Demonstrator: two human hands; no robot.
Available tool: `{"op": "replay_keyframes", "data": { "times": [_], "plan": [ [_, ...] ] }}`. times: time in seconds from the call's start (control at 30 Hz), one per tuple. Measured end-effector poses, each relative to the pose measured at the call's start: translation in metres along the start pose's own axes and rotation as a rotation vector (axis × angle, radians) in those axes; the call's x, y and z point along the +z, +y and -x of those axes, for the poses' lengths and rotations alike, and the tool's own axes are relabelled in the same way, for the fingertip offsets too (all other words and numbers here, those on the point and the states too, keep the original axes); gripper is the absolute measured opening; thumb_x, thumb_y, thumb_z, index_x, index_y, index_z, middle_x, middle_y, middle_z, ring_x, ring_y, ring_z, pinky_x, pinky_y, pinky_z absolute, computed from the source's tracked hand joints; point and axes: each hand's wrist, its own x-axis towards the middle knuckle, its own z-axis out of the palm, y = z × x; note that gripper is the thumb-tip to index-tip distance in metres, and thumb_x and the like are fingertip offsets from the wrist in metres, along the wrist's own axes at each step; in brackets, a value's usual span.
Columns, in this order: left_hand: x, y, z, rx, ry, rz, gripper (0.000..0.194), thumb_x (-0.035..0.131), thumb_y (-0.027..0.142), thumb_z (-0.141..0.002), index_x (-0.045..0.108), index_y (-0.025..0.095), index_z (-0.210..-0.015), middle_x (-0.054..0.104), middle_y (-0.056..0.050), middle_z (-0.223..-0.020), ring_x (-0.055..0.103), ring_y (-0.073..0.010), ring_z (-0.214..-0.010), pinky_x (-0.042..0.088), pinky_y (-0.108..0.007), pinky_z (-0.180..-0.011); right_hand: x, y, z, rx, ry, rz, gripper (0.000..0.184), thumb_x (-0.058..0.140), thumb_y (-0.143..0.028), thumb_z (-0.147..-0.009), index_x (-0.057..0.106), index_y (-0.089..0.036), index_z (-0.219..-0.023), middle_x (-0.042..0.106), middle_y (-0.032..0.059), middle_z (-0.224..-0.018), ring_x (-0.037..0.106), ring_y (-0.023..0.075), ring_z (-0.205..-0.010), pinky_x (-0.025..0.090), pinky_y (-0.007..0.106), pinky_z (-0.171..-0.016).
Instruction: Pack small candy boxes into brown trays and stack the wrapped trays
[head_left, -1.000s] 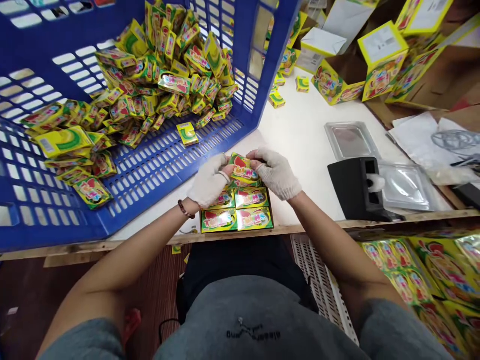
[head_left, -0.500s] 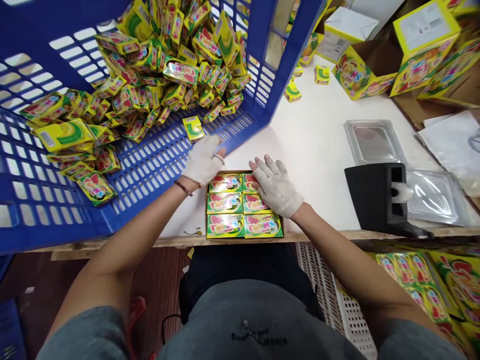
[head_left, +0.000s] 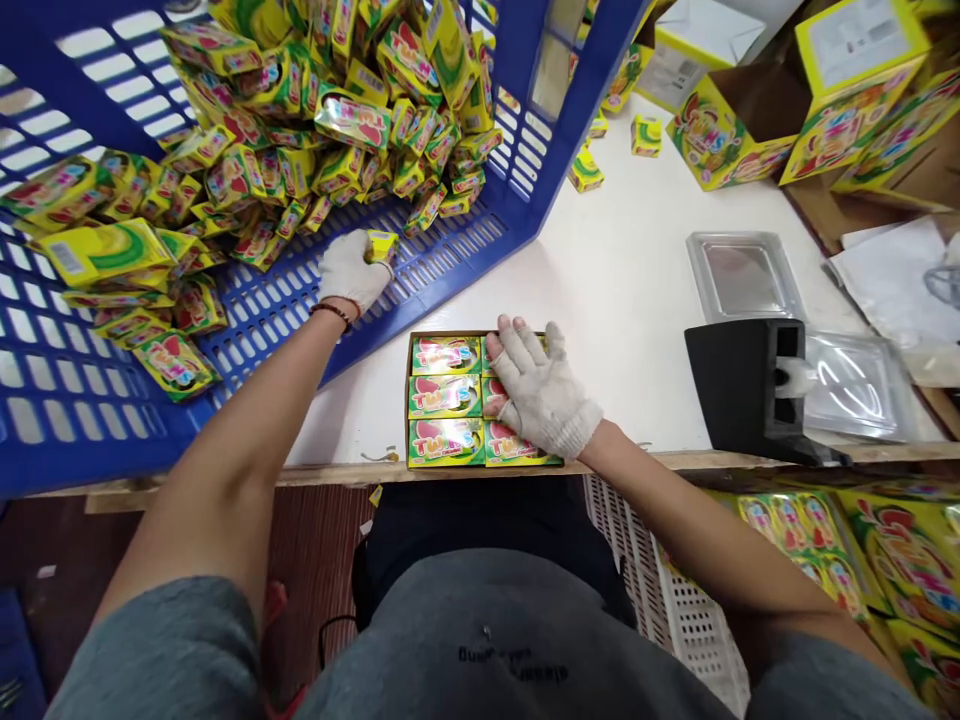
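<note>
okay, hands well apart: my left hand [head_left: 351, 270] pinches a small yellow box [head_left: 381, 245], light and stiff, best held by its edges; my right hand [head_left: 541, 388] lies flat on packed boxes [head_left: 446, 398].

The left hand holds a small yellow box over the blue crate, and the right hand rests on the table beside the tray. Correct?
No: the head view shows the right hand on the boxes in the tray, not on the table beside it. The left hand holds the small yellow box over the blue crate.
</note>
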Motion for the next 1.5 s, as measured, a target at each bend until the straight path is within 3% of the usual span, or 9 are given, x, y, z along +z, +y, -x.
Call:
{"op": "replay_keyframes", "data": {
  "times": [0.23,0.37,0.47,0.57,0.7,0.87,0.97,1.07,1.5],
  "plan": [
    [-0.039,-0.001,0.084,-0.194,-0.106,0.718,0.03,0.041,0.05,-0.098,0.053,0.023,-0.1,0.071,-0.006,-0.097,0.068,-0.0199,-0.081,0.062,-0.042,-0.075,0.003,-0.01,0.002,0.023,0.004,-0.22,0.081,0.058,-0.061,-0.1,0.048,-0.006,-0.159,0.045,0.0265,-0.166,0.043,0.0464,-0.154,0.033,0.068,-0.125],
    [-0.047,0.012,0.145,-0.224,-0.382,0.87,0.046,0.05,0.064,-0.094,0.063,0.02,-0.098,0.074,-0.012,-0.086,0.071,-0.026,-0.07,0.062,-0.046,-0.061,-0.006,-0.004,0.004,0.051,0.268,-0.562,0.071,0.052,-0.046,-0.104,0.036,-0.014,-0.166,0.051,0.0228,-0.162,0.055,0.0355,-0.145,0.049,0.057,-0.118],
    [-0.048,0.022,0.186,-0.13,-0.577,0.878,0.048,0.054,0.064,-0.096,0.069,0.018,-0.101,0.075,-0.011,-0.084,0.073,-0.0262,-0.072,0.063,-0.043,-0.062,-0.02,-0.018,0.005,-0.015,0.455,-0.677,0.066,0.054,-0.044,-0.104,0.042,-0.016,-0.162,0.052,0.0199,-0.16,0.055,0.0314,-0.143,0.051,0.05,-0.116],
    [-0.052,0.027,0.207,0.133,-0.537,0.671,0.052,0.046,0.066,-0.101,0.071,0.02,-0.1,0.075,-0.009,-0.089,0.072,-0.0245,-0.085,0.063,-0.042,-0.078,-0.023,-0.036,0.005,-0.084,0.346,-0.657,0.037,0.057,-0.034,-0.102,0.071,-0.021,-0.134,0.072,0.0125,-0.119,0.068,0.0277,-0.111,0.058,0.045,-0.098],
    [-0.07,0.005,0.189,0.372,-0.195,0.118,0.047,0.041,0.059,-0.105,0.068,0.021,-0.098,0.07,-0.01,-0.099,0.067,-0.0271,-0.099,0.057,-0.046,-0.094,-0.008,-0.045,0.01,-0.112,0.279,-0.657,0.029,0.052,-0.026,-0.102,0.08,-0.021,-0.11,0.07,0.0079,-0.091,0.067,0.0243,-0.086,0.057,0.039,-0.076],
    [-0.108,-0.074,0.141,-0.125,0.17,-0.417,0.05,0.072,0.034,-0.085,0.063,0.015,-0.13,0.052,-0.026,-0.146,0.05,-0.0457,-0.137,0.041,-0.063,-0.115,0.007,-0.065,0.02,-0.164,0.339,-0.469,0.028,0.054,-0.033,-0.105,0.08,-0.022,-0.105,0.075,0.0139,-0.111,0.069,0.0321,-0.106,0.055,0.049,-0.088],
    [-0.112,-0.118,0.13,-0.403,0.227,-0.403,0.061,0.073,0.028,-0.081,0.058,0.014,-0.139,0.045,-0.027,-0.153,0.039,-0.0486,-0.147,0.033,-0.066,-0.12,0.007,-0.082,0.025,-0.164,0.313,-0.254,0.035,0.055,-0.034,-0.103,0.073,-0.021,-0.131,0.068,0.0179,-0.143,0.057,0.0431,-0.135,0.047,0.063,-0.105],
    [-0.105,-0.139,0.132,-0.427,0.282,-0.362,0.055,0.066,0.025,-0.084,0.06,0.013,-0.138,0.048,-0.025,-0.151,0.041,-0.0457,-0.145,0.034,-0.063,-0.121,0.007,-0.088,0.024,-0.185,0.244,-0.183,0.044,0.055,-0.035,-0.103,0.066,-0.019,-0.142,0.063,0.0197,-0.151,0.054,0.0461,-0.139,0.041,0.069,-0.11],
    [-0.097,-0.131,0.135,-0.319,0.38,0.182,0.056,0.068,0.026,-0.086,0.052,0.019,-0.139,0.063,-0.017,-0.137,0.062,-0.0339,-0.133,0.049,-0.052,-0.117,0.006,-0.052,0.024,0.032,0.473,-0.843,0.044,0.044,-0.042,-0.107,0.065,-0.023,-0.141,0.07,0.0157,-0.14,0.063,0.0309,-0.137,0.051,0.057,-0.117]
  ]
}}
